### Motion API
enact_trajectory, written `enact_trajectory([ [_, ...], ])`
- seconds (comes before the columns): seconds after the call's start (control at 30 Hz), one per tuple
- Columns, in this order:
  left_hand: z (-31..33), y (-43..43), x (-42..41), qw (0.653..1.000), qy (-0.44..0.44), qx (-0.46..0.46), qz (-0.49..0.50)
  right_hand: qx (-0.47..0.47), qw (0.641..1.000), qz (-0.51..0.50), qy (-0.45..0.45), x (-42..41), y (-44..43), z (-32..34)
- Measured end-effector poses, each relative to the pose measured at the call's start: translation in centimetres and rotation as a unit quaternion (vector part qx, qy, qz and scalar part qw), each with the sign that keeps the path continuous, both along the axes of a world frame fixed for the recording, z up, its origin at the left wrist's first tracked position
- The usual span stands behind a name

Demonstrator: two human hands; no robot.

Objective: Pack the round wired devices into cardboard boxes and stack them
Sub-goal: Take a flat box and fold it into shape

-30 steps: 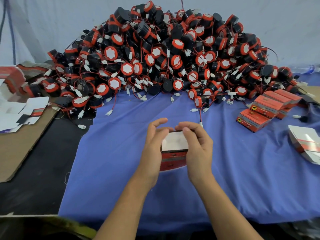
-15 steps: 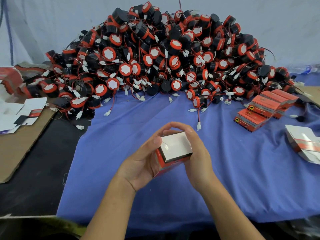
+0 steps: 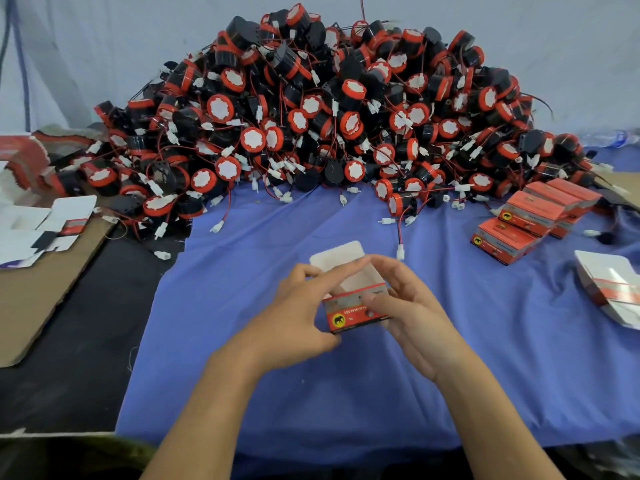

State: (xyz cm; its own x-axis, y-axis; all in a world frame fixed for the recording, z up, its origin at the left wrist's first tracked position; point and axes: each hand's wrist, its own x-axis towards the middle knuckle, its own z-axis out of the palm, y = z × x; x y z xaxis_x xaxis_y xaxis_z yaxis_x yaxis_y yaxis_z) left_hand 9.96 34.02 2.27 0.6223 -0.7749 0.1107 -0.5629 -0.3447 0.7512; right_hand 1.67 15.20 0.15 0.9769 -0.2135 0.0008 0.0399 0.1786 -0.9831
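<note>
We hold one red cardboard box [image 3: 353, 315] in both hands, low over the blue cloth [image 3: 221, 306], its white flap [image 3: 337, 256] raised.
Our left hand [image 3: 298, 317] grips the box's left side with a finger across the flap. Our right hand [image 3: 412, 306] curls round the right end and hides it. The inside is covered, so we cannot tell whether it holds a device. The pile of round wired devices [image 3: 329, 116] lines the cloth's far edge, and cloth shows between its loose connectors and the box. Packed boxes [image 3: 533, 216] are stacked at right, and what seem to be flat blanks [image 3: 609, 289] are cut off by the frame.
</note>
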Motion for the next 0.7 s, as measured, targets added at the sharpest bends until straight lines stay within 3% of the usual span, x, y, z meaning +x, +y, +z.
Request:
enact_trajectory([
  [0.07, -0.5, -0.2, 0.1, 0.997, -0.076, -0.011, 0.028, -0.036, 0.999, -0.022, -0.024, 0.0, -0.3, -0.3],
  [0.13, -1.2, -0.3, 0.4, 0.994, -0.090, -0.047, 0.043, -0.054, 0.997, -0.023, -0.041, 0.0, -0.6, -0.8],
  [0.33, -4.1, -0.9, 0.9, 0.959, 0.136, -0.222, 0.109, -0.125, 0.991, -0.006, -0.049, 0.7, -0.7, -2.6],
  [0.53, -6.9, -1.1, 1.3, 0.969, 0.085, -0.190, 0.130, -0.215, 0.975, -0.033, -0.042, 0.7, -0.4, -3.8],
  [0.7, -6.9, -1.1, 1.3, 0.972, 0.053, -0.175, 0.145, -0.194, 0.979, -0.009, -0.062, 0.7, -0.6, -3.9],
])
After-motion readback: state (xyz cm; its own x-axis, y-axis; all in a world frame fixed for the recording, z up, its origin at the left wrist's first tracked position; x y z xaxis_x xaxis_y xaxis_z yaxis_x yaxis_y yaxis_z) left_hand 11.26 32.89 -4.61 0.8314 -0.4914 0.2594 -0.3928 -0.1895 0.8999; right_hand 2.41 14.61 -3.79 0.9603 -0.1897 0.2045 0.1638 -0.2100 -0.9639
